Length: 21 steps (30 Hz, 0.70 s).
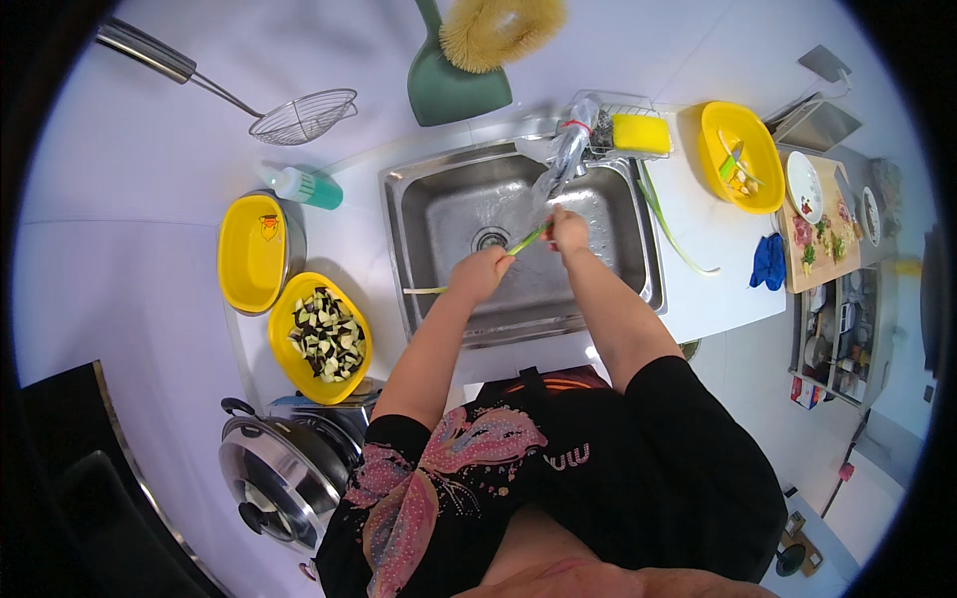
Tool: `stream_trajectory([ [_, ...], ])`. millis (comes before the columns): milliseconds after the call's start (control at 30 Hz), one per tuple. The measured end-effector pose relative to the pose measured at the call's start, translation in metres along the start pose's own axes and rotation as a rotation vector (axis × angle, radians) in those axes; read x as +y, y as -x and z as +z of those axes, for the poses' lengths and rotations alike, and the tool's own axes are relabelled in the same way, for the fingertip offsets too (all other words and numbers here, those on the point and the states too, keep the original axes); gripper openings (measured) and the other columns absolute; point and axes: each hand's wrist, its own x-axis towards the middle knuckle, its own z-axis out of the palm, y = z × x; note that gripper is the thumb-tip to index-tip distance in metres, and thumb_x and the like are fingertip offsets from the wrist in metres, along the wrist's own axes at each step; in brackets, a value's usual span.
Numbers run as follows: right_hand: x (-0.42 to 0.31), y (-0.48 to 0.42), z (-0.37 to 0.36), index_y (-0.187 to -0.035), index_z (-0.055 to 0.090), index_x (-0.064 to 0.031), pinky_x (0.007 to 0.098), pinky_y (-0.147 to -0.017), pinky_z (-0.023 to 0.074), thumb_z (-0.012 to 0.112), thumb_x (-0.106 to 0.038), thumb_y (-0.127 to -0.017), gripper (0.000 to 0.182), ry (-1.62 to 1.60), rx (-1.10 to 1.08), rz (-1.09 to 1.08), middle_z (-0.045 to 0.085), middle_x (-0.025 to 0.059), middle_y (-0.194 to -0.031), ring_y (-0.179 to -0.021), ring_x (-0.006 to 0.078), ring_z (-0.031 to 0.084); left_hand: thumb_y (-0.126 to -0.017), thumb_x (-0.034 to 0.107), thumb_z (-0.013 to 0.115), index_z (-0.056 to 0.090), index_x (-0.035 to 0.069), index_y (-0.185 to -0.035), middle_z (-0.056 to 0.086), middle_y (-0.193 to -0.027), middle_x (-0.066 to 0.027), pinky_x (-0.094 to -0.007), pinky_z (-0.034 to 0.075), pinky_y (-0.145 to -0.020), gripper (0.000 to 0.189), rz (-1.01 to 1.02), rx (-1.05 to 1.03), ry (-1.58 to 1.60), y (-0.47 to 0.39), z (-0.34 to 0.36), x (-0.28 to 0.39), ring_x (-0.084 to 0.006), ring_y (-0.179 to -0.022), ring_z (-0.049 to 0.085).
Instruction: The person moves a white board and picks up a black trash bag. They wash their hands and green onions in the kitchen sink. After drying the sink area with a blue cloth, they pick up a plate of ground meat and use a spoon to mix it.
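Observation:
Over the stainless steel sink (441,217), my left hand (478,276) grips a green onion (528,240) partway along, its pale end sticking out to the left past my fist. My right hand (567,230) holds the green part of the same stalk, just below the faucet (570,153), which is wrapped in clear plastic tied with a red band. Whether water is running I cannot tell. Another green onion (662,217) lies over the sink's right rim and onto the counter.
Left of the sink are a yellow basin (250,254), a yellow basin of chopped eggplant (280,359) and a green-liquid bottle (318,190). Rightward are a yellow sponge (641,134), another yellow basin (770,168), a blue cloth (768,261) and a wooden cutting board (807,275) with food.

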Motion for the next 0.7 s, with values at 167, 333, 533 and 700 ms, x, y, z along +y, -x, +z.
stream_trajectory([
  [167, 0.015, -0.004, -0.055, -0.111, 0.065, -0.0098, 0.0316, -0.069, 0.0523, 0.05, -0.032, -0.103, 0.028, -0.032, 0.023, -0.009, 0.069, 0.0026, -0.097, -0.085, 0.0155, 0.068, -0.094, 0.032, 0.062, 0.065, 0.008, -0.094, 0.068, -0.093, -0.0146, -0.0465, 0.05, -0.077, 0.024, 0.29, -0.039, -0.054, -0.029, -0.002, 0.007, -0.0353, -0.09, 0.065],
  [333, 0.038, 0.016, -0.077, -0.118, 0.065, -0.0106, 0.0307, -0.074, 0.0524, 0.059, -0.021, -0.098, 0.023, -0.019, -0.044, -0.006, 0.069, 0.0014, -0.107, -0.092, 0.0138, 0.065, -0.09, 0.02, 0.068, 0.069, 0.01, -0.103, 0.07, -0.098, -0.0119, -0.0399, 0.051, -0.08, 0.017, 0.271, 0.052, 0.065, -0.064, 0.014, 0.03, -0.0297, -0.091, 0.066],
  [533, 0.028, 0.04, -0.061, -0.124, 0.063, -0.0083, 0.0333, -0.077, 0.054, 0.057, -0.034, -0.1, 0.035, -0.044, -0.31, 0.164, 0.069, 0.0043, -0.112, -0.1, 0.0146, 0.064, -0.089, 0.013, 0.069, 0.07, 0.006, -0.105, 0.071, -0.104, -0.012, -0.0328, 0.051, -0.083, 0.017, 0.084, 0.336, 0.561, -0.061, 0.02, 0.014, -0.0221, -0.089, 0.067],
  [700, 0.015, 0.033, 0.002, -0.12, 0.061, -0.0037, 0.0354, -0.078, 0.0557, 0.046, -0.036, -0.105, 0.039, -0.437, -0.478, 0.296, 0.07, 0.0112, -0.112, -0.094, 0.0201, 0.068, -0.089, 0.008, 0.07, 0.07, 0.005, -0.103, 0.073, -0.104, -0.011, -0.0295, 0.052, -0.086, 0.014, 0.215, 0.458, 0.831, -0.016, 0.033, 0.015, -0.022, -0.096, 0.069],
])
